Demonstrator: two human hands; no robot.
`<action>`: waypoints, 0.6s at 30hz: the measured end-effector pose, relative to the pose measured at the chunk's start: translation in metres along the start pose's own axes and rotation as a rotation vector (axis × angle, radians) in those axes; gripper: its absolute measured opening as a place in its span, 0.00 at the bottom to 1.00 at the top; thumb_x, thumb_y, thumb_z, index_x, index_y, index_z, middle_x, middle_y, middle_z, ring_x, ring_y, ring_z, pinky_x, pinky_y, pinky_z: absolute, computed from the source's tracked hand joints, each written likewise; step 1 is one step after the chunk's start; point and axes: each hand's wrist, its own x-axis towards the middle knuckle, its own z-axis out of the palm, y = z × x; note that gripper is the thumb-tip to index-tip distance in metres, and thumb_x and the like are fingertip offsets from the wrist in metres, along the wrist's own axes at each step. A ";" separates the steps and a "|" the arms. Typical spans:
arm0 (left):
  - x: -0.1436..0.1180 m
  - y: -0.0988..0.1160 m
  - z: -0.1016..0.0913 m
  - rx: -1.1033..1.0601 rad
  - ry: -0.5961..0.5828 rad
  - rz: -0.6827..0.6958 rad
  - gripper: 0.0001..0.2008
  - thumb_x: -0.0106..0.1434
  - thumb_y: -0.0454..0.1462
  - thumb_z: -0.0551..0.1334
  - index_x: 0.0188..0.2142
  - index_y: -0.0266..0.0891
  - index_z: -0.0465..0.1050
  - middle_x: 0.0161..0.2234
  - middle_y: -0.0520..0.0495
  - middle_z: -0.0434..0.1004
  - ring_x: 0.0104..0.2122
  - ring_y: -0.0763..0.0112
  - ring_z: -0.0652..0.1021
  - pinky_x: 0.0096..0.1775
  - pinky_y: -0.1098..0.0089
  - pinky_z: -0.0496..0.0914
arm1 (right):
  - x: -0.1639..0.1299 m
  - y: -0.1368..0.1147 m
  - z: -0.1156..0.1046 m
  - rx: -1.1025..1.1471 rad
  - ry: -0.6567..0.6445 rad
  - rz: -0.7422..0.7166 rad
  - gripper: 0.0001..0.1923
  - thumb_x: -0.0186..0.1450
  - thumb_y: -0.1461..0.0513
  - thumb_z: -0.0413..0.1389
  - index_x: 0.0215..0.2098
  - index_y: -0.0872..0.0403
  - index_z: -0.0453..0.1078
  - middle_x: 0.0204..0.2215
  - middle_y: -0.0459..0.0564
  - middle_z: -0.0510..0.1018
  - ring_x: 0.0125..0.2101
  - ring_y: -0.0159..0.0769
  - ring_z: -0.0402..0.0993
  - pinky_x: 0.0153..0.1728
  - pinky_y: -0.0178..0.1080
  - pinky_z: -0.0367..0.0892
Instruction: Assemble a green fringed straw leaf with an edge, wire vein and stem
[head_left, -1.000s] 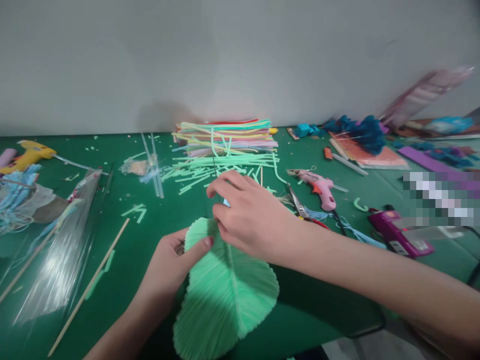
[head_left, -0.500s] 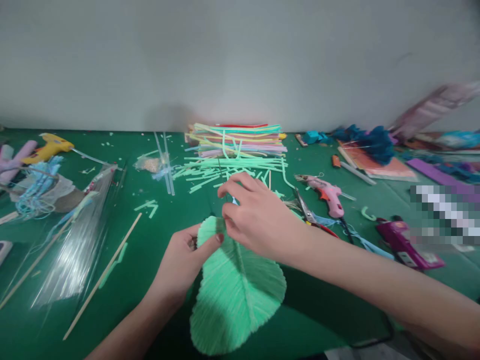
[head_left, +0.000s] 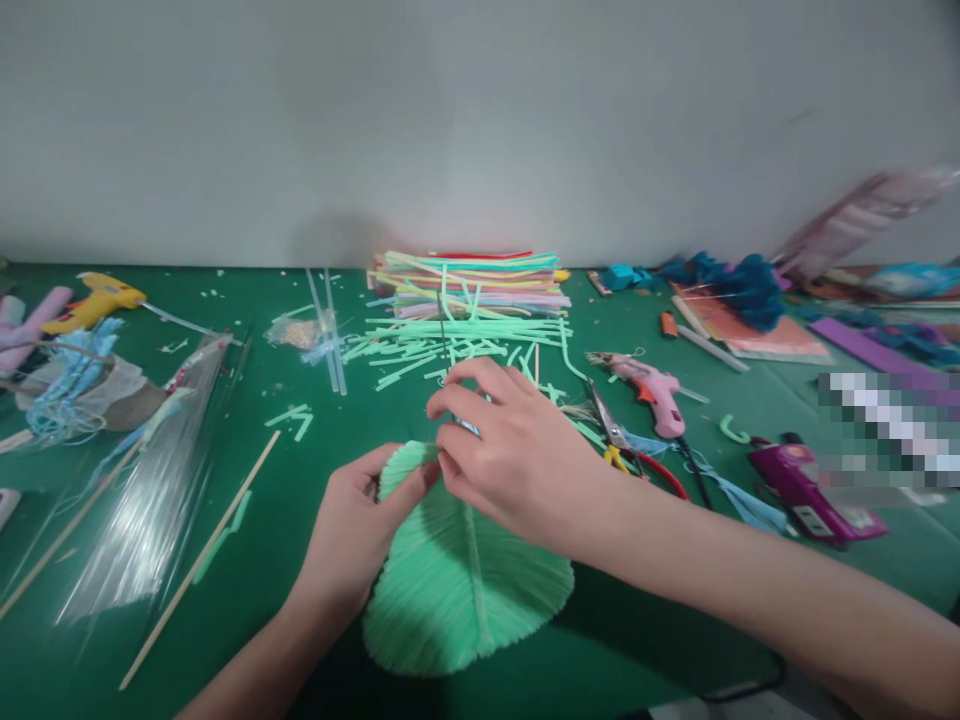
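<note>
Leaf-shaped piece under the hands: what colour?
Light mint green, with fine ribbing and a central spine; the leaf-shaped piece shows best in the head view, the only one.

A craft workshop, green-covered work table against a bare grey wall, stacked coloured pipe cleaners at its far edge, glue guns yellow and pink, scissors, cut green scraps, wooden sticks

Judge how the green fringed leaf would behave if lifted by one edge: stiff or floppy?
The green leaf is probably floppy: its fine fringe fans from a thin midrib. It likely feels light, since the left hand pinches its rim with fingertips only. The fringe seems easily crushed.
</note>
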 end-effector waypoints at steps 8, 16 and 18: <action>0.000 0.002 0.002 0.098 0.043 0.066 0.11 0.60 0.45 0.62 0.35 0.40 0.76 0.29 0.52 0.75 0.30 0.72 0.70 0.31 0.76 0.65 | -0.001 0.006 0.001 0.023 0.026 -0.015 0.10 0.66 0.65 0.53 0.28 0.59 0.72 0.40 0.57 0.75 0.48 0.49 0.61 0.39 0.46 0.61; 0.001 -0.006 -0.003 -0.085 0.091 0.064 0.13 0.63 0.46 0.60 0.41 0.42 0.76 0.27 0.54 0.71 0.26 0.76 0.66 0.28 0.77 0.62 | 0.004 0.006 0.008 -0.056 0.093 -0.041 0.09 0.65 0.70 0.52 0.29 0.58 0.72 0.30 0.53 0.77 0.43 0.44 0.64 0.37 0.44 0.56; 0.001 -0.006 -0.003 -0.056 0.108 0.082 0.12 0.62 0.46 0.60 0.40 0.42 0.76 0.26 0.55 0.69 0.26 0.76 0.65 0.28 0.77 0.62 | 0.006 0.005 0.011 -0.085 0.131 -0.047 0.10 0.65 0.70 0.52 0.27 0.57 0.71 0.28 0.51 0.76 0.41 0.43 0.64 0.37 0.44 0.55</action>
